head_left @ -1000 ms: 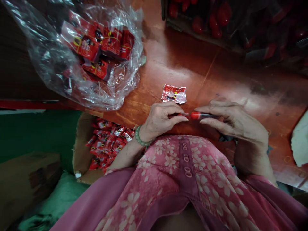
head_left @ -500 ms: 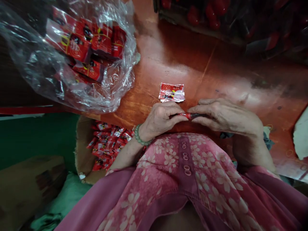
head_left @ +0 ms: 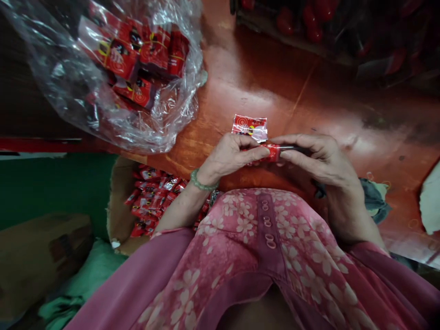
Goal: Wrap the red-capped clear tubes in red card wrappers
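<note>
My left hand [head_left: 235, 156], with a pale green bead bracelet [head_left: 202, 181] at the wrist, is closed on a small shiny red packet [head_left: 273, 152]. The thumb presses along its top. Opposite it, my right hand [head_left: 314, 158] pinches a slender dark object [head_left: 291, 148] with a glossy streak, lined up end to end with the packet. Whether it sits inside the packet's mouth I cannot tell; the fingers hide much of both. Just beyond my left fingers, a flat red printed packet [head_left: 250, 126] lies on the reddish-brown table [head_left: 220, 105].
A clear plastic bag [head_left: 165, 133] with bundled red packets [head_left: 125, 62] stands at the upper left. Below it, a cardboard box [head_left: 118, 197] holds many red packets [head_left: 151, 195]. A dark container with red rounded items [head_left: 312, 27] is at the upper right. Dark cloth [head_left: 374, 199] lies right of my forearm.
Both hands have moved slightly away from my body, toward the flat packet. The red packet in my left hand now shows more, and the right hand has tilted upward. The view has shifted a little.
</note>
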### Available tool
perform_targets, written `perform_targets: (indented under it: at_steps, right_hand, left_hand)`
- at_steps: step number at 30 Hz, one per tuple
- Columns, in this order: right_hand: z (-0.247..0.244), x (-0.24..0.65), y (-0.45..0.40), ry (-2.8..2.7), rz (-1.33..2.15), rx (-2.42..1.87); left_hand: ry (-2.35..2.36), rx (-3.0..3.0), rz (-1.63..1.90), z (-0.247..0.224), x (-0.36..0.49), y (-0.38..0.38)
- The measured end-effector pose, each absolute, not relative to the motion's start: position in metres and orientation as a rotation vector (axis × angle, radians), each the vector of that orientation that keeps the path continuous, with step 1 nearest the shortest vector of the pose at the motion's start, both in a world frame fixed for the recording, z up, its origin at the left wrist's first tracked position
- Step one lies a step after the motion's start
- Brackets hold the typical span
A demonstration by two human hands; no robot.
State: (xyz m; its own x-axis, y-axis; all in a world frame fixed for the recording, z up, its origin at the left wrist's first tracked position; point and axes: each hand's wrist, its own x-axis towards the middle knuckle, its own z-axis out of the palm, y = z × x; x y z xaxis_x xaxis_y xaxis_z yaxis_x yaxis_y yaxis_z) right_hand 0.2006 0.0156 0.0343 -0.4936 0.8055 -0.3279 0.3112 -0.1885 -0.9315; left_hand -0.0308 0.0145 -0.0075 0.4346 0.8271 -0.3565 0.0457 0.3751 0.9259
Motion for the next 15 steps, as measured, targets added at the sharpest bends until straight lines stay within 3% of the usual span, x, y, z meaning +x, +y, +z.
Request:
perform_targets:
  at_steps: [7, 15]
  right_hand:
    - [0.018, 0.189, -0.002, -1.237, 1.768, -1.287]
    - [0.012, 0.169, -0.012, -1.246, 1.662, -1.288]
  left_hand:
    - [0.783, 0.597, 0.927, -0.015, -0.027, -0.011]
    - [0.846, 0.385, 1.004, -0.012, 0.01, -0.025]
